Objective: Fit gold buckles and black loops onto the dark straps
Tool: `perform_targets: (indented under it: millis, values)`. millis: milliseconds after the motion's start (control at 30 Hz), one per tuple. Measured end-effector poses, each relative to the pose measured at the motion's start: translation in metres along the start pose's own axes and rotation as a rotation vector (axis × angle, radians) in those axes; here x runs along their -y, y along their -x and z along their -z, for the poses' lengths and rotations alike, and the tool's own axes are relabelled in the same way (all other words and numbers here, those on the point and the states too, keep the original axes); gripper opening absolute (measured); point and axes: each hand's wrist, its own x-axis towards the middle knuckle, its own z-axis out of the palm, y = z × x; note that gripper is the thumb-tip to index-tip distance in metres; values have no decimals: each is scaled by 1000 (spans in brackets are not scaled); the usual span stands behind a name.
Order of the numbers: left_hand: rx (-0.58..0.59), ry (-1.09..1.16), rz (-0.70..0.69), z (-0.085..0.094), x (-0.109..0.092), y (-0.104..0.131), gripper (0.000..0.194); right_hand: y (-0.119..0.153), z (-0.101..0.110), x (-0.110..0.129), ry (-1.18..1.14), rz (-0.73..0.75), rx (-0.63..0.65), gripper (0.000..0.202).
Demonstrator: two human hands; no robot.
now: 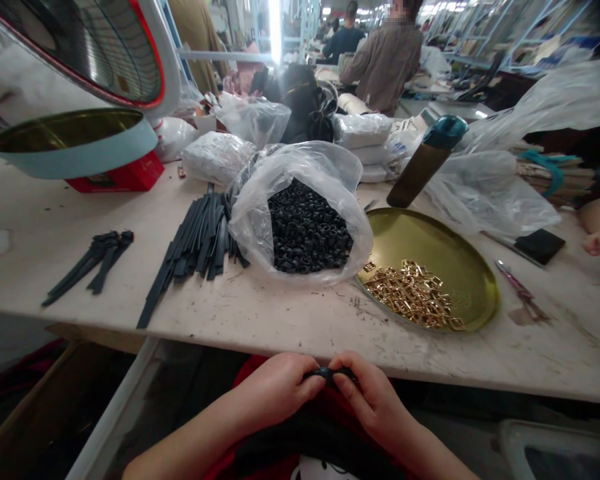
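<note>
Below the worktop (290, 320) edge, closest to the camera, the left hand (275, 390) and right hand (367, 397) meet, both pinching a small black strap piece (333, 375), dark and mostly hidden by fingers. Beyond on the worktop lie a gold tray (460, 267) of gold buckles (410, 293), a clear bag (300, 213) of black rings and loose black straps (195, 247). Farther back stands a brown bottle (423, 167).
</note>
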Motion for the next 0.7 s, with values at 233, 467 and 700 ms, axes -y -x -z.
perform_targets:
  millis: [233, 467, 700]
  values:
    - [-122, -19, -84, -11, -3, 8, 22, 3, -2, 11, 95, 148, -49, 11]
    - [-144, -88, -49, -2, -5, 29, 26, 2, 4, 24, 167, -26, 23, 19]
    - [-175, -270, -96, -14, -12, 38, 20, 15, -1, 36, 166, -18, 88, 13]
